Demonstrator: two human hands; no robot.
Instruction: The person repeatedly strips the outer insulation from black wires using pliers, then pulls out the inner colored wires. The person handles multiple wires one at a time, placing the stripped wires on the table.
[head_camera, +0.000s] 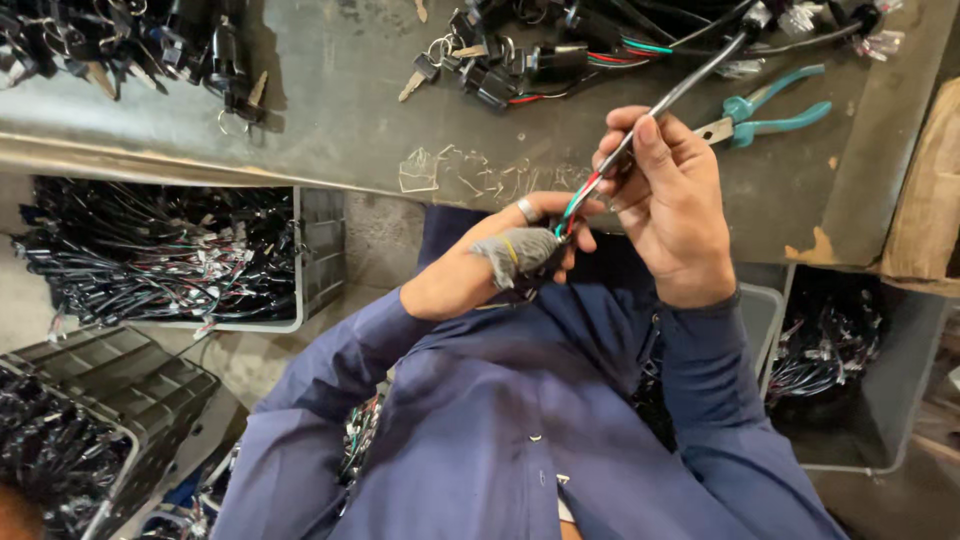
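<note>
Looking down from the head camera, the left hand, a ring on one finger and grey tape around the thumb, was closed on a small black part where red, green and white wires ended. The right hand gripped the black sleeved cable just above, fingers curled around it. Teal pliers lay beside it on the worn workbench, near keyed switches. Grey bins of wire harnesses stood below.
</note>
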